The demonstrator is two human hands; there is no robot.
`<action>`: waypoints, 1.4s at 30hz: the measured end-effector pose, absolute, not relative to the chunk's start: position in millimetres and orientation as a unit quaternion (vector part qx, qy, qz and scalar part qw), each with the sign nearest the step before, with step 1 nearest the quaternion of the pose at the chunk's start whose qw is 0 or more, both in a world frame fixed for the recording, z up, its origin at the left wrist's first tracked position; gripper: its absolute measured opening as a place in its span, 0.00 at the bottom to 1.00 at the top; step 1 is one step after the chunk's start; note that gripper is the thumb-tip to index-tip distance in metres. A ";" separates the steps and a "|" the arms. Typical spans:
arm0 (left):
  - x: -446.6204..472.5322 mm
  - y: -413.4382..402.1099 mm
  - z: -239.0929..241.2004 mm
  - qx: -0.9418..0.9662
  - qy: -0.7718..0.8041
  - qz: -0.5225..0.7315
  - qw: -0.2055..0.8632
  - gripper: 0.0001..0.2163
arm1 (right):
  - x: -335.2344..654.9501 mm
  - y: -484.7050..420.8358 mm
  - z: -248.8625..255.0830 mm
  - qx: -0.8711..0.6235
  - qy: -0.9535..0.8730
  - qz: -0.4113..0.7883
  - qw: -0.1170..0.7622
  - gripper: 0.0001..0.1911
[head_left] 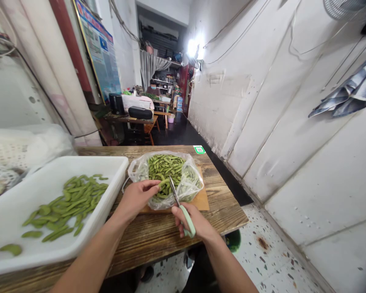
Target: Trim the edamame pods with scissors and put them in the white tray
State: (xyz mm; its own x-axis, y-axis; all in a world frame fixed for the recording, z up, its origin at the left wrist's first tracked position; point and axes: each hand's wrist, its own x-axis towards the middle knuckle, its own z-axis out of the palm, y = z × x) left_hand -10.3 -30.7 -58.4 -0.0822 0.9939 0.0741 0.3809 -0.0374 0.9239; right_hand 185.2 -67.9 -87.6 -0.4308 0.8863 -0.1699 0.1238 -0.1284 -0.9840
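My left hand (138,198) pinches a green bean pod (164,184) at the near edge of a clear plastic bag (138,170) full of pods. My right hand (192,223) grips green-handled scissors (186,217), their blades pointing up to the pod's end. The bag rests on a thin wooden board (202,201) on a wooden table (219,183). To the left, a white tray (116,179) holds a pile of trimmed pods (70,201).
A white wall runs along the right, with a speckled floor below. A green sticker (199,149) lies at the table's far edge. A white perforated basket (6,152) sits at far left. Beyond the table a dark aisle leads past tables and shelves.
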 end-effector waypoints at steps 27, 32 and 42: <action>5.2 -40.2 -51.9 0.519 0.575 0.439 0.455 0.16 | 190.3 -62.1 -87.8 -0.404 -0.582 0.621 0.335 0.23; 1.5 -35.0 -54.4 0.472 0.518 0.516 0.492 0.16 | 185.8 -64.0 -87.4 -0.414 -0.576 0.618 0.338 0.28; 9.9 -38.7 -57.9 0.422 0.519 0.568 0.479 0.17 | 177.8 -73.0 -87.5 -0.369 -0.598 0.634 0.323 0.28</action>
State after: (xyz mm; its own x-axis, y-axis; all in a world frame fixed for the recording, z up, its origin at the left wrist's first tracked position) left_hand 9.9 -38.7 -57.9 -0.1846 0.9826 -0.0183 -0.1059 -0.0013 0.9944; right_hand 177.8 -73.0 -87.5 -0.5185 0.8511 -0.0824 0.0325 -0.0767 -0.9965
